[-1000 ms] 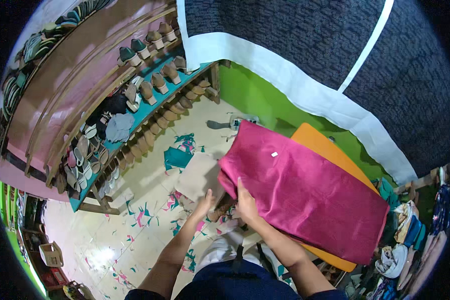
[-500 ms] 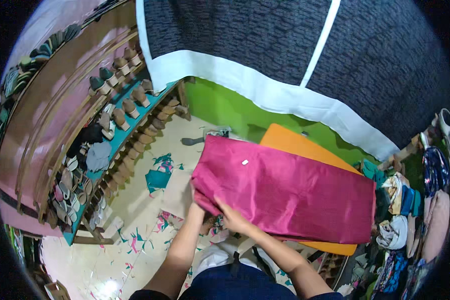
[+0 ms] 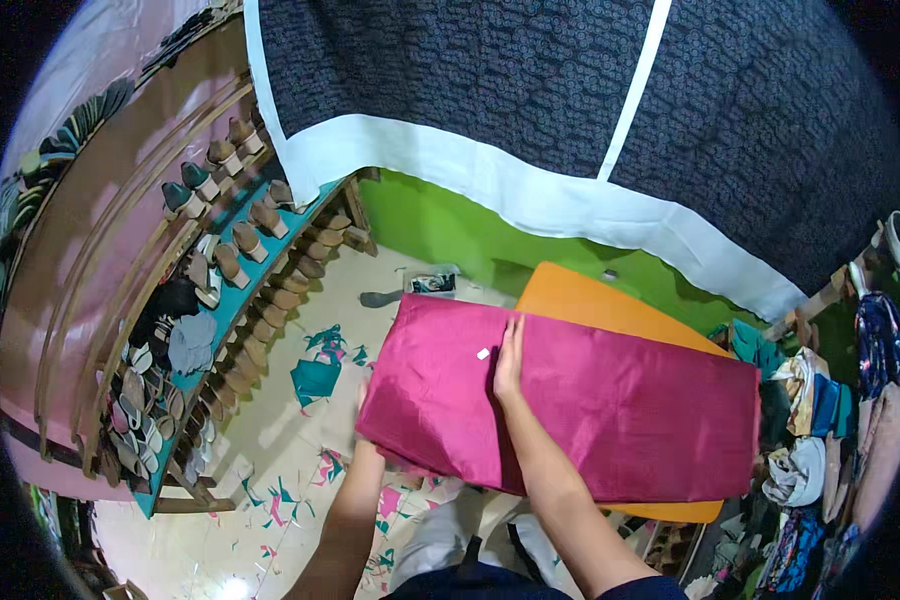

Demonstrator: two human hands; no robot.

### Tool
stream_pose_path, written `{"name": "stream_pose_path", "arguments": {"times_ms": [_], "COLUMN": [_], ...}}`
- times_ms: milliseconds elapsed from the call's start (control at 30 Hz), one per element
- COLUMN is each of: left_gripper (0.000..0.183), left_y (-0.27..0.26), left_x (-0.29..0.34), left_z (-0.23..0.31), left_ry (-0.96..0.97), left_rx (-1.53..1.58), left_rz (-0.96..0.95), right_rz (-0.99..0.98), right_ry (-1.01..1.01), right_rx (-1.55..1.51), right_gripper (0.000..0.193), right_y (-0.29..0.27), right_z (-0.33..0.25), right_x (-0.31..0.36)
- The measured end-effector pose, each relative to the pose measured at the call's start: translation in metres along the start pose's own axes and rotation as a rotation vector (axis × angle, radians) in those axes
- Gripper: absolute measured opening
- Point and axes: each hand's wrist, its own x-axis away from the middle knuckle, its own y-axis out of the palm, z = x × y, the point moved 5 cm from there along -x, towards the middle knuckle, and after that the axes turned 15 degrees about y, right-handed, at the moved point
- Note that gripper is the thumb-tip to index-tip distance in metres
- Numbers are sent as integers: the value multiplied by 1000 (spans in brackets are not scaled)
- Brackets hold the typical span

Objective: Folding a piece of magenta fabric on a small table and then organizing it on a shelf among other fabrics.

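Observation:
A folded length of shiny magenta cloth (image 3: 630, 410) lies across an orange tabletop (image 3: 580, 295), its left end reaching past the board. My right hand (image 3: 508, 360) rests on top of the cloth with its fingers stretched out toward the far edge, and a crease runs beside it. At the cloth's left edge, my left hand (image 3: 365, 430) grips the border; most of its fingers are hidden by the cloth. A small white tag (image 3: 483, 354) sits on the magenta surface between my hands.
Left stands a wooden rack (image 3: 235, 300) with several rows of shoes. Green and pink scraps (image 3: 315, 380) litter the pale floor. A dark curtain (image 3: 470, 80) with white border hangs ahead, over a green wall (image 3: 420, 215). Clothes (image 3: 800, 470) are piled at right.
My right hand has moved from the near left corner up onto the cloth's top and flattened out. The left hand has shifted slightly left along the edge. The cloth's left end now lies flatter.

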Motion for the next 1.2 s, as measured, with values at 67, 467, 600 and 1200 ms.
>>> {"name": "stream_pose_path", "arguments": {"times_ms": [67,467,600,1200], "left_gripper": [58,60,61,70], "left_y": [7,104,150,164], "left_x": [2,-53,-87,-45], "left_z": [-18,-75,-87,-132], "left_ry": [-2,-92,-123,-292], "left_rx": [-86,-543,-686,-1341], "left_rz": [-28,-200,-280,-704], "right_rz": [94,173,68,6], "right_ry": [44,-52,-36,282], "right_rx": [34,483,-37,-253], "right_gripper": [61,47,57,70], "right_y": [0,-18,-33,-43], "right_z": [14,-7,-1,0], "right_x": [-4,-16,-50,-26]}}
